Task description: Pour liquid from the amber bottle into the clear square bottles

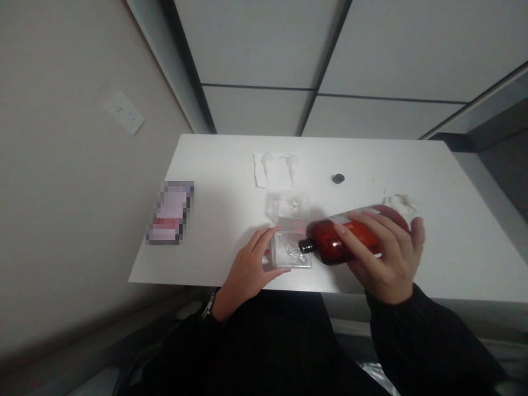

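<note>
My right hand (pixel 390 261) is wrapped round a large amber bottle (pixel 334 245), tilted on its side. Its uncapped dark mouth (pixel 306 246) points left, over the nearer clear plastic box (pixel 281 257). Ring-shaped shapes show inside that box. With thumb and fingers on opposite edges of this box, my left hand (pixel 252 261) steadies it from the left. Just behind stands a second clear box (pixel 284 206), also with a ring-like shape in it. No stream of liquid can be made out at the bottle's mouth.
A round black cap (pixel 338 179) lies behind the bottle. Two whitish pieces rest on a white tissue (pixel 278 175) farther back. Crumpled white material (pixel 402 203) is at the right, and a blurred-out phone-like object (pixel 170 213) at the left. Wall and panels border the white table (pixel 214 165).
</note>
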A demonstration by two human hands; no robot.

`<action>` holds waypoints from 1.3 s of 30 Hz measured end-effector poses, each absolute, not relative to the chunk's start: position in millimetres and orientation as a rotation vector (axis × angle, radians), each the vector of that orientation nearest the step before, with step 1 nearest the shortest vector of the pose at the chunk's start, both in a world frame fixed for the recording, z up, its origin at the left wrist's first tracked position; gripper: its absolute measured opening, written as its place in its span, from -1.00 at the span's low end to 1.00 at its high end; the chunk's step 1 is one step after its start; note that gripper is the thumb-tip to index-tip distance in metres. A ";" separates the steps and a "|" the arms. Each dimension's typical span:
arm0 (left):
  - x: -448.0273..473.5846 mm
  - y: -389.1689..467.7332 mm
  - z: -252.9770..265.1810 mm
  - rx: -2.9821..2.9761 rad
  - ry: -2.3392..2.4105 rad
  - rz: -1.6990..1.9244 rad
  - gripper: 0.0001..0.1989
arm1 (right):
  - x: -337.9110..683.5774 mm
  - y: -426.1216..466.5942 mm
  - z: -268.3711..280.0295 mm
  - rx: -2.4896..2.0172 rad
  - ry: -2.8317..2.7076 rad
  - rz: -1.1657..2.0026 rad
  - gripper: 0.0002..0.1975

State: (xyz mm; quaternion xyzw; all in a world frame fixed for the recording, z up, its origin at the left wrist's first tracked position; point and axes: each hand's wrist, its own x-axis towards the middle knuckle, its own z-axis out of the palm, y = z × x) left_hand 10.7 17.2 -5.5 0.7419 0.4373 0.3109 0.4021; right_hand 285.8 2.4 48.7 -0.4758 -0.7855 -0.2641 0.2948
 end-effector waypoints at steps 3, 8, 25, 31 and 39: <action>10.9 18.0 -4.1 1.866 1.107 0.779 -0.11 | 281.9 1.6 48.2 -1.279 -2.073 -0.657 -0.26; 12.1 19.0 -1.8 1.845 1.114 0.782 -0.06 | 279.6 -1.4 43.7 -1.333 -1.995 -0.458 -0.29; -45.5 39.0 22.2 2.086 1.371 0.646 -0.22 | 301.7 -11.1 -14.7 -1.469 -1.185 0.089 -0.21; -49.5 78.0 25.7 2.141 1.404 0.637 -0.17 | 303.8 -7.4 -16.5 -1.475 -1.118 0.198 -0.18; -24.6 119.5 39.2 2.244 1.308 0.556 -0.11 | 304.5 -5.7 -18.1 -1.493 -1.067 0.252 -0.16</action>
